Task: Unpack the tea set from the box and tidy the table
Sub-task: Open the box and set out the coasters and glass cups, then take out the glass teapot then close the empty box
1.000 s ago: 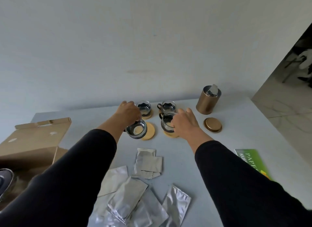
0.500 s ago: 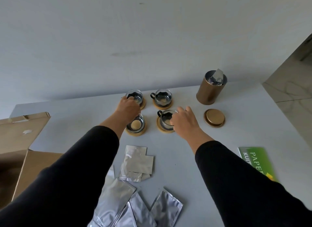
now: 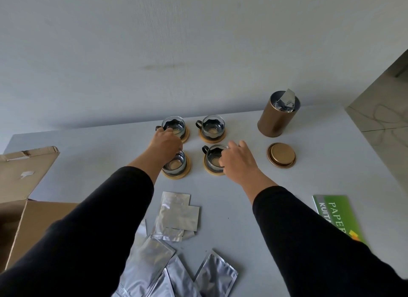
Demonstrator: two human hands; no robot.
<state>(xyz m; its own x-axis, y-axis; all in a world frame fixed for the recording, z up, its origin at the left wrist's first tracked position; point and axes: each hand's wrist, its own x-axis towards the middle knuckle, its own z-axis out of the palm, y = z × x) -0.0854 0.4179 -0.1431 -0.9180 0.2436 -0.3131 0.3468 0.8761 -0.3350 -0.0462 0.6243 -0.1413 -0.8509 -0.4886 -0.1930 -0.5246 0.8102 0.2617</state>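
1. A big pale grey wall (image 3: pixel 198 53) is filling the top of the view, and a strip of stone-look floor (image 3: pixel 384 111) is showing at the far right.
2. A light grey table (image 3: pixel 309 181) is sitting against the wall, holding everything.
3. An open brown cardboard box (image 3: pixel 24 192) is resting on the left side of the table, its flap lying open.
4. Shiny silver packets (image 3: pixel 176 217) are lying in a loose pile at the near edge, between the two black sleeves.
5. A green booklet (image 3: pixel 337 217) is lying flat near the right edge.
6. A gold tin (image 3: pixel 276 117) is standing upright at the back right with crumpled foil sticking out of it. Its round lid (image 3: pixel 281 155) is lying just in front of it.
7. Four glass cups are sitting on wooden coasters in a square in the middle of the table.
8. The left hand (image 3: pixel 164 143) is curling over the front left cup (image 3: pixel 176 164), gripping it.
9. The right hand (image 3: pixel 238 162) is holding the side of the front right cup (image 3: pixel 215 158) with bent fingers.
10. The back left cup (image 3: pixel 174 128) and back right cup (image 3: pixel 213 127) are standing alone.
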